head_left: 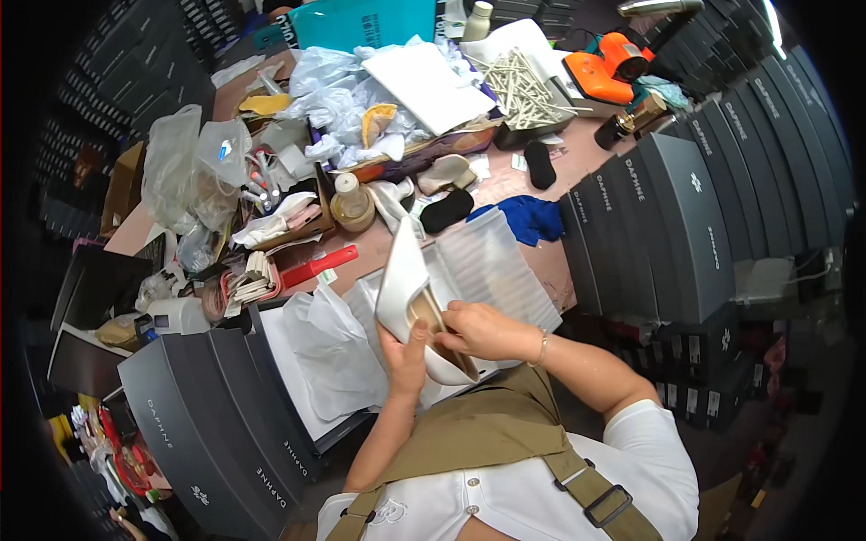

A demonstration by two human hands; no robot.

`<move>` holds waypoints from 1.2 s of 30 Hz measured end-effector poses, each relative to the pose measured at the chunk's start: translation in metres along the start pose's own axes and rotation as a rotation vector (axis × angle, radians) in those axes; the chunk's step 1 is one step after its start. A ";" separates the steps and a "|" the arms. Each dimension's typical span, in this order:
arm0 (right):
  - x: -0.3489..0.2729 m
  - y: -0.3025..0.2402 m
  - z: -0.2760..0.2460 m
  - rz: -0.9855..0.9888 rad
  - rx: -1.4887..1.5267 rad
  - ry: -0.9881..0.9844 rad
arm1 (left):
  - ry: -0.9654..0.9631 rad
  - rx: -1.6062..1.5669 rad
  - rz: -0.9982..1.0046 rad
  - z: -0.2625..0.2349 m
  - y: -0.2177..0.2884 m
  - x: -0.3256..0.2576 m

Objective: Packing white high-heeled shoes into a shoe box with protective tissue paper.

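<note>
A white pointed shoe [403, 281] is held upright over the table, its toe pointing up and away from me. My left hand [406, 356] grips it from below along its side. My right hand [483, 329] rests at the shoe's opening, fingers on the tan insole [433, 317]. Below the shoe lies white tissue paper [329, 347] in an open grey shoe box [284, 379]. A clear ribbed plastic sheet [492, 266] lies just beyond my right hand.
Dark grey shoe boxes [672, 216] are stacked at the right and more [194, 424] at the front left. The table behind holds plastic bags [185, 167], a glue bottle [350, 203], black insoles [448, 209], blue cloth [528, 218], a red-handled tool [316, 266], wooden sticks [519, 86] and an orange tool [609, 65].
</note>
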State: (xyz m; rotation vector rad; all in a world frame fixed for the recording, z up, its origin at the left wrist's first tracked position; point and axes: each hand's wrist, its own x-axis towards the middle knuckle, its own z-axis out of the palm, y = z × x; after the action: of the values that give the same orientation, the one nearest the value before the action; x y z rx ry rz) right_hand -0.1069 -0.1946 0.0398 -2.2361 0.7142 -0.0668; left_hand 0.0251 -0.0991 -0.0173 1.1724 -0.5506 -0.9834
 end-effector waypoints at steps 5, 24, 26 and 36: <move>0.026 -0.009 -0.033 0.011 0.012 -0.099 | 0.057 0.128 0.236 0.026 0.035 0.015; 0.094 0.049 -0.156 -0.073 -0.360 0.601 | 0.113 -0.767 -0.439 -0.034 0.035 0.025; 0.086 0.006 -0.087 -0.196 -0.015 0.231 | 0.071 -0.794 -0.474 -0.034 0.033 0.013; 0.060 -0.019 0.048 -0.608 -0.442 -0.020 | 0.188 -0.715 -0.627 -0.038 0.023 -0.057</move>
State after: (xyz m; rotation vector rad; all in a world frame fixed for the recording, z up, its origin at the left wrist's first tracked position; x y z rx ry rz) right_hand -0.0344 -0.1832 0.0090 -2.8040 0.0056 -0.1989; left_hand 0.0350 -0.0297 -0.0013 0.7667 0.3443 -1.4223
